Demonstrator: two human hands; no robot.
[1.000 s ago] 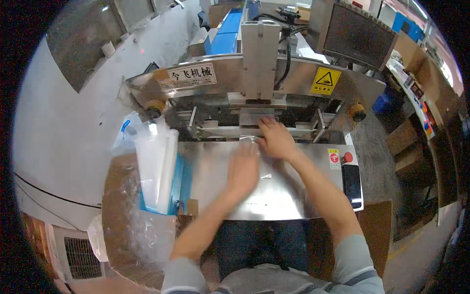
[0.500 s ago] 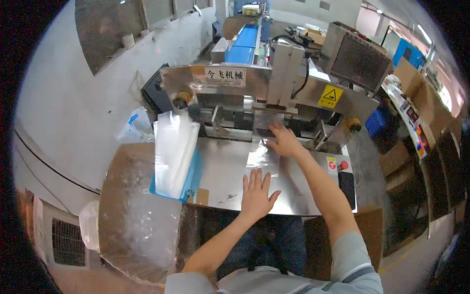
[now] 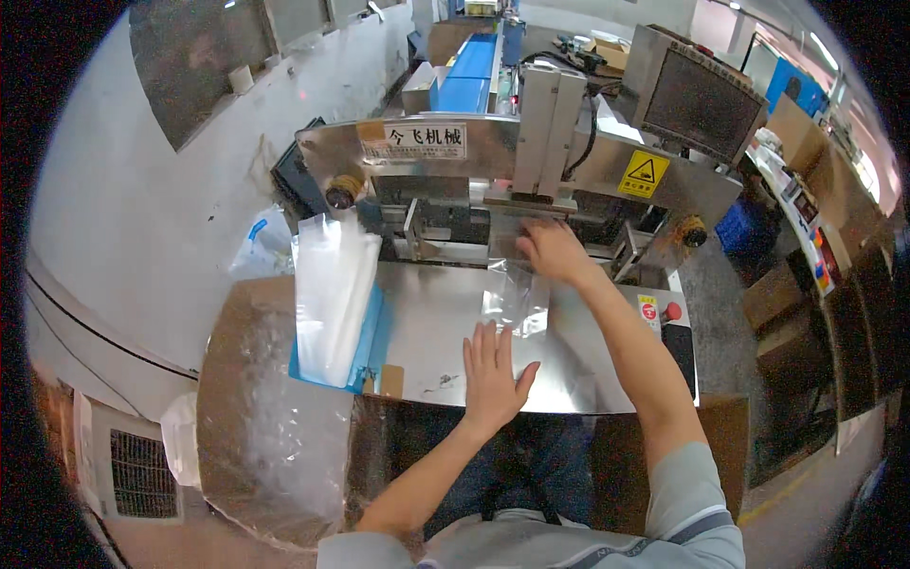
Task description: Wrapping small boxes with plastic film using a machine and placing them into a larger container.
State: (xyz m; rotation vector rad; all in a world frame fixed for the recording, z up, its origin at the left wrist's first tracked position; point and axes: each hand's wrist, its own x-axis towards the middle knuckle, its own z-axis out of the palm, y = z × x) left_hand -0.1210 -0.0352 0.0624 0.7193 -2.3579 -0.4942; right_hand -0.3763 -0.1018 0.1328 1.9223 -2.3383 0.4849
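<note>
A clear plastic bag lies on the steel worktop of a machine, its far end reaching under the machine's head. My left hand is open, fingers stretched out flat, with its fingertips at the bag's near edge. Farther in, my right hand lies over the far part of the bag, below the upright metal column. Its fingers stretch forward with the thumb apart, and the fingertips sit close to the machine's opening. To the left, a thick stack of clear bags leans in a blue holder.
A cardboard box lined with plastic film stands left of the worktop. On the right are a red push button and a black device. Behind the machine's steel crossbar runs a blue conveyor; a monitor stands at right.
My right hand has moved slightly farther toward the machine's opening. The bag's near end has shifted a little to the right, while my left hand stays nearly in place.
</note>
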